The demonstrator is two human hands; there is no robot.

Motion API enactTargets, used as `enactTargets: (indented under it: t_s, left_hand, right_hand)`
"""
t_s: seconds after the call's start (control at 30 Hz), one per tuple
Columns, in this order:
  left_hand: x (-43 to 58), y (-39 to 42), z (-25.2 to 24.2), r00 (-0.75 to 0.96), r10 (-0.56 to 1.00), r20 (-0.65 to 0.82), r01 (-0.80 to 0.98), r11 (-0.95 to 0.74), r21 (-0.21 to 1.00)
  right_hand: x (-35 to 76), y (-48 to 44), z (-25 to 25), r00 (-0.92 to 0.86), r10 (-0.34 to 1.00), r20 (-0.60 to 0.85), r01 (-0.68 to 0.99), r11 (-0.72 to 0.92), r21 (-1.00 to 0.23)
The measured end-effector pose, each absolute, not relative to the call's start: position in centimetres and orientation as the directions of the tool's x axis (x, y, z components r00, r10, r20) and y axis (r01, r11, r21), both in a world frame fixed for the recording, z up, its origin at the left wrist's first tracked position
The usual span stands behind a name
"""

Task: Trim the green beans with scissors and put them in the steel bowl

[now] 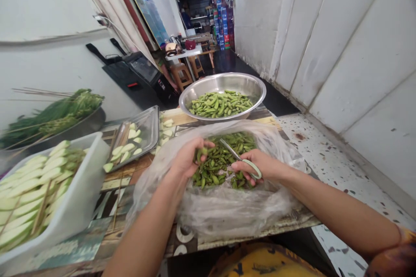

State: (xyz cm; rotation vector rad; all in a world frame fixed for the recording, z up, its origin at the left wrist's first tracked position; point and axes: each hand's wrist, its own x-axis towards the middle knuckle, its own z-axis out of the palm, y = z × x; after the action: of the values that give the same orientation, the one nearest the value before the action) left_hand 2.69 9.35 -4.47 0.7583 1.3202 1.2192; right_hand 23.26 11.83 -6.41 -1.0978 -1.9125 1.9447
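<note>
My right hand [251, 165] is closed round the green handles of a pair of scissors [231, 149], whose metal blades point up and to the left. Between the fingers of my left hand [191, 156] is a green edamame pod [202, 154], partly hidden by them. Both hands are over a clear plastic bag [224, 214], its mouth spread wide on the table. Inside it lie many loose green pods [212, 166] with small trimmings among them. Just beyond the bag, a wide steel bowl [222, 78] holds a heap of green pods [221, 104].
At left a white tub [87, 181] holds pale green slices on sticks. Behind it are a metal tray [151, 127] with cut pieces and a dark bowl [94, 121] of leafy greens. The wooden-patterned table [130, 207] ends at right above a speckled floor [338, 173].
</note>
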Motion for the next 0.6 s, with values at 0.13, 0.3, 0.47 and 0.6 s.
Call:
enactTargets:
  t_s: [0.13,0.3,0.47,0.6]
  left_hand:
    - [1.6,9.5,-4.1,-0.169,0.946,-0.277,-0.042,0.274,0.961]
    - [1.1,9.4,-5.3,-0.228,0.974,-0.002,0.668,0.158,0.728]
    - [1.3,10.0,-7.2,-0.136,0.990,-0.045,0.853,0.140,0.503]
    - [1.9,10.1,-7.4,-0.131,0.991,-0.034,0.923,0.135,0.360]
  right_hand:
    - [23.2,12.2,-6.6,-0.694,0.622,-0.363,0.344,-0.156,-0.926]
    - [23.3,12.2,-6.8,-0.696,0.630,-0.344,0.333,-0.140,-0.932]
    - [23.3,12.3,-7.0,-0.699,0.636,-0.326,0.344,-0.101,-0.933]
    - [23.3,12.2,-6.9,-0.710,0.618,-0.337,0.366,-0.086,-0.927]
